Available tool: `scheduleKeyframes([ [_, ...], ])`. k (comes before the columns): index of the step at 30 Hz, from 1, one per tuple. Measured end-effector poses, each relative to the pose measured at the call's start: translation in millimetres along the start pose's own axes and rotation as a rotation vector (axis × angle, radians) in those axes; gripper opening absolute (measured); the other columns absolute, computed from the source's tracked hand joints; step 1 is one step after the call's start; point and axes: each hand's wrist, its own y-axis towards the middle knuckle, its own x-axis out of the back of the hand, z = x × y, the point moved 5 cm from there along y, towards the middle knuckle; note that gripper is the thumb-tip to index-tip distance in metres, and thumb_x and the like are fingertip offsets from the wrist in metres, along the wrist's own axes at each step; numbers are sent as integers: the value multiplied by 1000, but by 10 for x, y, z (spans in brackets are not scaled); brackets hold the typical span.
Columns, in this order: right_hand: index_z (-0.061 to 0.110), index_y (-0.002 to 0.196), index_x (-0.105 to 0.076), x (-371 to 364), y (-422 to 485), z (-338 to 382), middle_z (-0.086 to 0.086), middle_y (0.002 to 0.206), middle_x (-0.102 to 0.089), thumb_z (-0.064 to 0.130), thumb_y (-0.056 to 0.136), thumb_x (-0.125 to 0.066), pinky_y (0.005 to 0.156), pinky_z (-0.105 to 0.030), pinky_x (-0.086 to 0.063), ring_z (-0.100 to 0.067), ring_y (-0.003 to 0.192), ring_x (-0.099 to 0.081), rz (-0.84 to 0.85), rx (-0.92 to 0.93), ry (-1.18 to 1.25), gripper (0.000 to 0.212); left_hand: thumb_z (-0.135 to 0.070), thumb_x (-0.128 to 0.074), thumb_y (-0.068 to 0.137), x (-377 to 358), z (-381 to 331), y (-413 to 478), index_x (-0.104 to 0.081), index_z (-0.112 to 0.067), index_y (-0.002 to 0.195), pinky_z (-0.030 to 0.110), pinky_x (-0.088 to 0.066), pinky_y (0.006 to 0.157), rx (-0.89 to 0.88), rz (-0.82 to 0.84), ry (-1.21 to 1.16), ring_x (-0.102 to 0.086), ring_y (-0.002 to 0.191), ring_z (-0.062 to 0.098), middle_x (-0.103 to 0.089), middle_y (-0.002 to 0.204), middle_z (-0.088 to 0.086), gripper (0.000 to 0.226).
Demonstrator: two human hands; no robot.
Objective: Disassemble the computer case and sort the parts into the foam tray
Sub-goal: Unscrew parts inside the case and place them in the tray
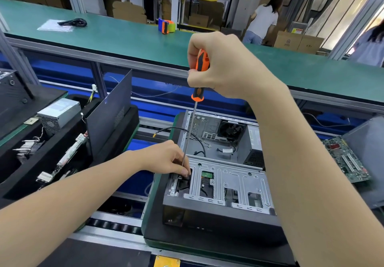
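Computer case (218,210) lies on its side with the open face up, on a dark pad on the roller conveyor, straight below both hands. One screwdriver (200,73) stands nearly upright over its near left corner. The right hand (222,67) is wrapped tightly round the orange-and-black handle, well above the case. The long steel shaft runs down from there to the silver drive cage (228,177). The left hand (166,158) rests on the case's left edge, its fingertips curled close round the bottom of the shaft, so the tip and whatever it meets are hidden. Both hands thus hold the same tool, one at each end.

Inside the case one black fan (230,130) sits at the far wall, with a loose black cable (187,131) arching beside it.

One black foam tray (133,119) sits to the left of the case, apart from it. It carries one dark side panel (110,110) standing on edge, one grey power supply (59,112) and one finned heat sink (27,146). One green circuit board (347,160) lies to the right of the case. Two people stand in the background beyond the green bench (104,31), which bears one tape dispenser (166,25).
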Motion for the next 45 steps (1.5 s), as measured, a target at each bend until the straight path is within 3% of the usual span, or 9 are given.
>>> scheduleKeyframes([
  [7,11,93,-62,-2,-46,41,4,76,-59,23,85,-70,59,-20,-39,-8,63,-50,-25,-7,38,17,-33,-73,95,-23,28,-1,-82,-26,102,27,-58,82,10,-31,-21,-72,86,-3,-77,89,-23,14],
  [12,10,86,-49,-17,-32,-25,-8,83,-47,32,97,-59,66,-34,-33,-30,85,-46,-303,-308,-275,27,-33,-76,93,-35,46,22,-83,-26,98,11,-49,67,18,-58,-20,-70,75,-3,-76,82,-24,11],
  [16,16,72,-29,-43,-1,-58,-1,76,-32,25,97,-65,64,-33,-31,-33,88,-43,-245,-392,-283,44,-36,-75,93,-27,34,21,-83,-28,98,20,-53,65,23,-38,-2,-69,73,3,-76,82,-20,13],
  [18,13,75,-40,-40,33,-62,-6,84,-45,20,94,-64,62,-32,-33,-33,88,-47,-202,-359,-275,31,-38,-74,93,-24,38,20,-83,-28,99,27,-56,67,27,-28,10,-69,72,5,-76,82,-19,14],
  [22,8,88,-62,-25,48,-7,-6,86,-60,24,91,-68,72,-35,-50,-28,83,-55,-95,-172,-169,18,-36,-75,93,-29,36,17,-82,-29,99,13,-51,67,26,-21,-25,-70,75,-1,-75,83,-24,11],
  [32,16,104,-53,-5,-17,-98,6,76,-55,25,91,-76,57,-14,-41,-3,60,-49,-2,-41,114,28,-21,-73,94,-3,27,-38,-80,-31,105,25,-57,84,16,30,-16,-73,91,-1,-76,94,-24,17],
  [37,12,116,-59,-36,-29,-159,-4,102,-69,32,90,-79,75,-33,-61,-17,82,-70,-13,-78,192,39,-11,-64,90,29,-5,-60,-77,-33,108,27,-58,87,-3,34,48,-71,95,0,-75,98,-24,32],
  [40,9,114,-66,-67,-33,-176,-11,108,-72,29,94,-74,83,-48,-60,-30,91,-72,-51,-89,213,30,-12,-62,89,23,-16,-64,-78,-34,105,32,-59,86,-5,28,78,-72,92,1,-74,98,-26,31],
  [45,13,111,-68,-55,-65,-241,-4,102,-72,28,94,-71,82,-39,-57,-22,88,-68,-141,-111,208,23,-18,-65,89,25,-31,-36,-78,-31,105,38,-60,85,13,27,93,-73,88,6,-73,96,-28,25],
])
